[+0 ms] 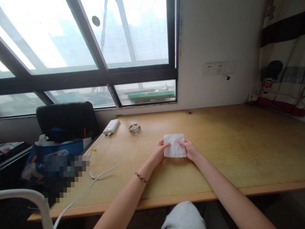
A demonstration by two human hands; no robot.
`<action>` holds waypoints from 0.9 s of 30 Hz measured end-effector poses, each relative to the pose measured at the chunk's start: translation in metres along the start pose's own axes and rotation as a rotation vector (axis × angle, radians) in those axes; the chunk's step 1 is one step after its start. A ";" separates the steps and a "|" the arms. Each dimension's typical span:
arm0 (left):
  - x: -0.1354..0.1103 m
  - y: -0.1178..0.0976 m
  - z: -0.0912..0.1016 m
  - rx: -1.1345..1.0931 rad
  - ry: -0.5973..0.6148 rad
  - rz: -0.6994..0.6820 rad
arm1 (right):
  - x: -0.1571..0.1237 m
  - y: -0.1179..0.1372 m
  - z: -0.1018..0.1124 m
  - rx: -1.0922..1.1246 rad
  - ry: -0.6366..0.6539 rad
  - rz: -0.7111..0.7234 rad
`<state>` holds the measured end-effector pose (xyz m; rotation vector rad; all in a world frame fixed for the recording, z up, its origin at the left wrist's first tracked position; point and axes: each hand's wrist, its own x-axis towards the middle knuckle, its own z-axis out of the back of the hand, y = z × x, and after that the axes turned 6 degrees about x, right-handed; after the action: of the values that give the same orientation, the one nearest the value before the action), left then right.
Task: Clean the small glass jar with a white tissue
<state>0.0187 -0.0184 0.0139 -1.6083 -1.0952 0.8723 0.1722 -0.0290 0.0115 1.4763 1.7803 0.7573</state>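
Note:
A small white, slightly crumpled paper tissue [174,145] lies flat on the wooden desk [214,152] in front of me. My left hand [159,152] pinches its left edge, thumb on top. My right hand [190,149] grips its right edge the same way. Both forearms reach in from the near edge of the desk, and a beaded bracelet [141,178] sits on my left wrist.
A silver bracelet [134,128] and a white power bank [111,126] with a white cable [100,174] lie at the desk's back left. Left of the desk are a black chair [66,119] and a blue bag [54,156]. Wall sockets [215,68] and a curtain [281,63] are at the right.

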 end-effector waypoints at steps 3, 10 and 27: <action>0.008 0.000 0.012 0.082 -0.054 -0.015 | 0.004 -0.001 0.005 0.043 -0.053 0.022; 0.026 -0.030 0.090 0.982 -0.689 -0.351 | 0.010 0.000 0.010 0.073 -0.157 0.079; 0.041 -0.032 0.136 1.462 -0.756 -0.438 | 0.017 -0.002 0.010 0.172 -0.132 0.016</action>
<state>-0.0984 0.0676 0.0061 0.1890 -0.8002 1.4759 0.1776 -0.0122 0.0016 1.6155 1.7704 0.5113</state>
